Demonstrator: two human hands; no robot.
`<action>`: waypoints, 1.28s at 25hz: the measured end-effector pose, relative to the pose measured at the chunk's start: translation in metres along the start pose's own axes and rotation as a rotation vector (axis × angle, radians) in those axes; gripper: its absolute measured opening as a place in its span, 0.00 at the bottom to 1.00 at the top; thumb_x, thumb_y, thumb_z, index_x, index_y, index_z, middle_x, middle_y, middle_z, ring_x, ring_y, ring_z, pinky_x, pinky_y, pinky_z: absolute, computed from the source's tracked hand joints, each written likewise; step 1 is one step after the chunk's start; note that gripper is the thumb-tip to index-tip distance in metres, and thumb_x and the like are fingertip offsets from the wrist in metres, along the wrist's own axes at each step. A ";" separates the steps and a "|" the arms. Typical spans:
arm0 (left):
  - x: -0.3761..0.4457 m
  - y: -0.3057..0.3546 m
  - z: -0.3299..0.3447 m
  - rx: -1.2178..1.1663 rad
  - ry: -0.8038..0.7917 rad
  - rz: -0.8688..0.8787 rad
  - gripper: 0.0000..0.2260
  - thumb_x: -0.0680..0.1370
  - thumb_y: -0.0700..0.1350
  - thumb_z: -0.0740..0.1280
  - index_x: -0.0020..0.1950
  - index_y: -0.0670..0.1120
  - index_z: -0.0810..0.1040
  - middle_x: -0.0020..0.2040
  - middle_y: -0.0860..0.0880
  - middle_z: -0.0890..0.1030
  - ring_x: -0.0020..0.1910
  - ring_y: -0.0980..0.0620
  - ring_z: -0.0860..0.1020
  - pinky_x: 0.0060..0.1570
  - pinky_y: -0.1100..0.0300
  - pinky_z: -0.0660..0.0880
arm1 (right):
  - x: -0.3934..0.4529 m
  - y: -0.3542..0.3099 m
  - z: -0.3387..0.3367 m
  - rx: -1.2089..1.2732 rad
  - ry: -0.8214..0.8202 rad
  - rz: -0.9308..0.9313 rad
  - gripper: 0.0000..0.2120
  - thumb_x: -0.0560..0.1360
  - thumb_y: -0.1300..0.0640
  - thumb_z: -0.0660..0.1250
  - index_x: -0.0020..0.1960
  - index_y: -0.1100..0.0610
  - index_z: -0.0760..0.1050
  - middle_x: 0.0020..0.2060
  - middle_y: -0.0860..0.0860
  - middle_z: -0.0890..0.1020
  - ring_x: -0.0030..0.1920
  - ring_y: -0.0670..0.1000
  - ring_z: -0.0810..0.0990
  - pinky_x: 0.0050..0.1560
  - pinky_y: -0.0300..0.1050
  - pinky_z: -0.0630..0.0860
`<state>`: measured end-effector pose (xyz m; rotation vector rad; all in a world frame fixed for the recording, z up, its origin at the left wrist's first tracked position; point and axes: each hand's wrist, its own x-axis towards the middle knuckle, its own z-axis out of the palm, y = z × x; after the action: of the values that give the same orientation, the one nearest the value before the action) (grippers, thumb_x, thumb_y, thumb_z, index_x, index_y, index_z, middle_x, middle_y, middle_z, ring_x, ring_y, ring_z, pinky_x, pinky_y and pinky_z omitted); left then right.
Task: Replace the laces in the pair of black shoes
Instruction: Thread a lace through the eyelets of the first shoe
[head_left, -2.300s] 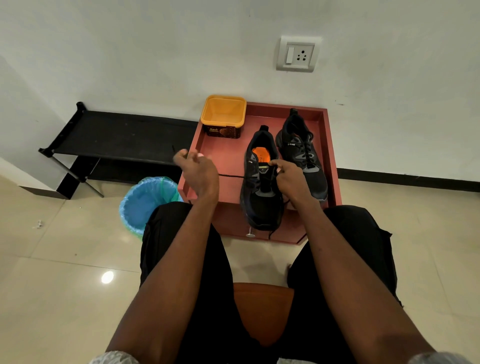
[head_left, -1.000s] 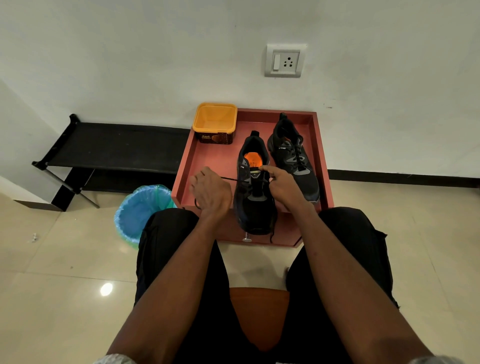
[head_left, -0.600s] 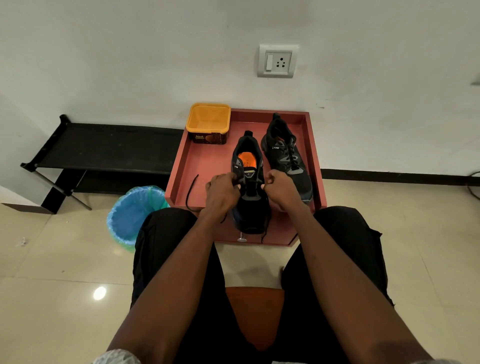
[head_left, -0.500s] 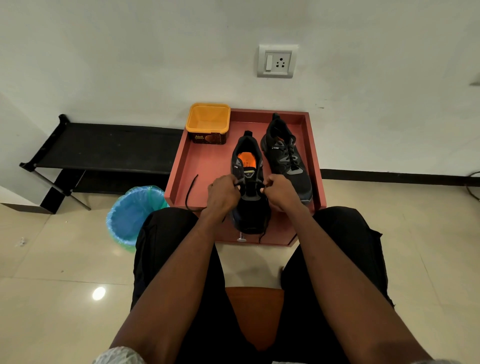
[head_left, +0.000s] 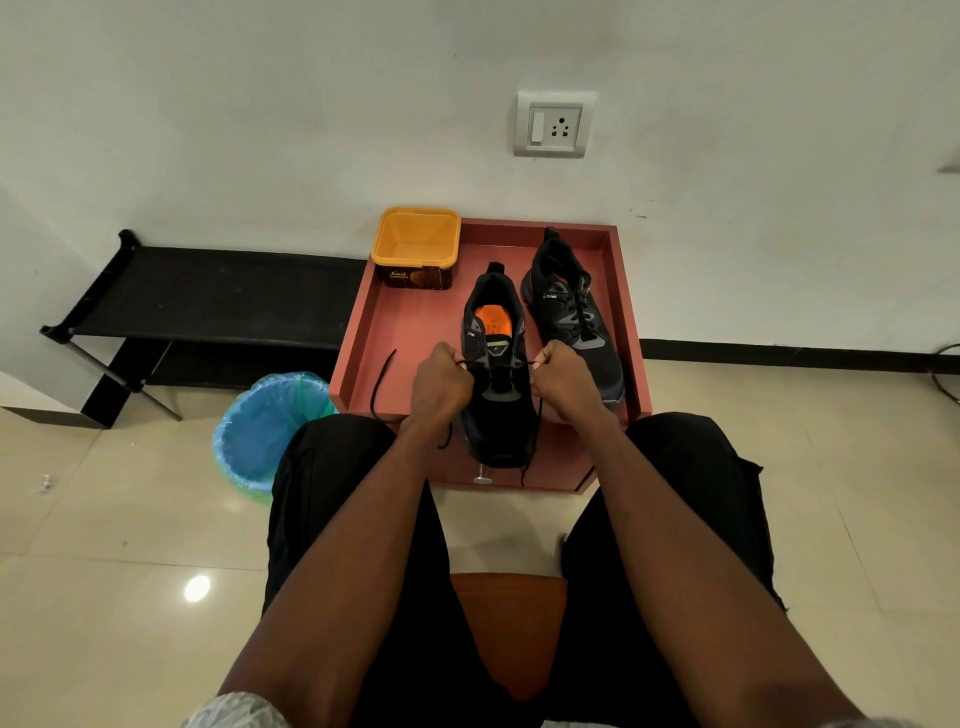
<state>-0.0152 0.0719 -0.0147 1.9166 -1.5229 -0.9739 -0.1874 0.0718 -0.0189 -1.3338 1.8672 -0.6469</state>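
Note:
Two black shoes stand in a red tray on the floor. The near shoe has an orange insole and a black lace running across its eyelets. My left hand is closed on the lace's left end, and my right hand is closed on its right end, both beside the shoe's tongue. The lace's loose left tail curls on the tray. The far shoe sits laced at the right.
An open yellow tub stands in the tray's back left corner. A bin with a blue liner is left of the tray, a black rack behind it. A wall socket is above. My black-clad legs flank an orange seat.
My left hand pulled the lace out to the left, then came back to the shoe. Both hands now hold the lace ends apart across the tongue, slightly wider than half a second ago.

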 end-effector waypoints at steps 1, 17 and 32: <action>0.000 -0.001 -0.001 0.038 0.026 0.001 0.03 0.76 0.39 0.62 0.50 0.44 0.72 0.44 0.44 0.80 0.41 0.44 0.79 0.40 0.49 0.78 | -0.001 -0.001 -0.003 0.031 0.006 0.009 0.04 0.71 0.61 0.59 0.44 0.54 0.70 0.43 0.56 0.81 0.44 0.57 0.80 0.48 0.57 0.80; -0.028 0.021 -0.041 -0.945 -0.733 -0.021 0.20 0.78 0.33 0.64 0.70 0.35 0.70 0.54 0.37 0.82 0.55 0.42 0.81 0.60 0.54 0.75 | -0.043 -0.042 -0.045 0.289 0.073 -0.373 0.05 0.77 0.64 0.68 0.48 0.59 0.83 0.40 0.51 0.85 0.42 0.49 0.83 0.47 0.42 0.79; -0.016 0.010 -0.042 -0.620 -0.146 -0.210 0.02 0.76 0.36 0.70 0.46 0.42 0.81 0.38 0.45 0.83 0.29 0.54 0.75 0.26 0.63 0.66 | -0.025 -0.035 -0.037 0.349 0.166 -0.012 0.13 0.75 0.67 0.61 0.56 0.57 0.76 0.48 0.50 0.80 0.46 0.47 0.79 0.41 0.37 0.75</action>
<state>0.0098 0.0831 0.0227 1.5896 -0.9349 -1.4963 -0.1926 0.0836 0.0365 -1.0903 1.7721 -1.0635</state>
